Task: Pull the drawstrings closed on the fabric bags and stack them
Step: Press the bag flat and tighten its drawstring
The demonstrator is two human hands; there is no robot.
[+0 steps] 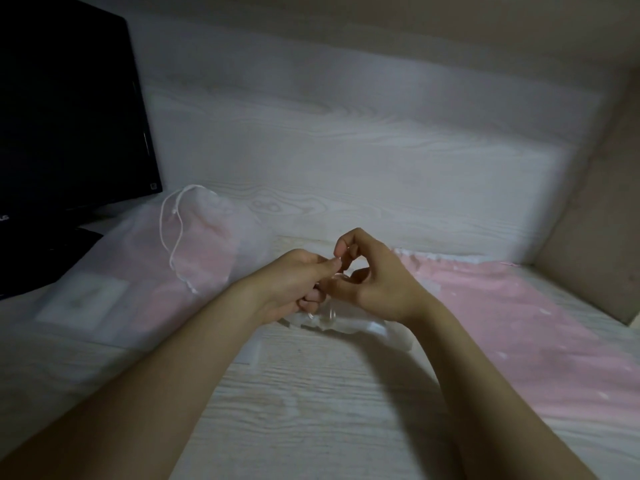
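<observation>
Sheer bag (332, 318), small and crumpled, lies on the desk (311, 403) in the middle of the view, right under the two hands and partly hidden by them. The left hand (294, 287) has its fingers (325, 271) curled, with the thumb and forefinger pinched together at the bag's gathered top. The right hand (375, 287) meets it from the other side, its fingers (343, 244) bent and pinching at the same spot. Whether they hold the cord or only the fabric is too blurred to tell. A larger sheer bag (207, 251) lies to the left on the desk, well apart from the hands, with something pink showing through it. Its white drawstring (165, 233) hangs in a loose loop across the front. A pale rectangular label (81, 301) shows through its lower part, but its writing cannot be read. Behind that bag stands a dark monitor (62, 116); on its lower edge the letters "LG" show, cut off by the frame. A pink cloth (512, 306) with a white fringe lies flat to the right.
</observation>
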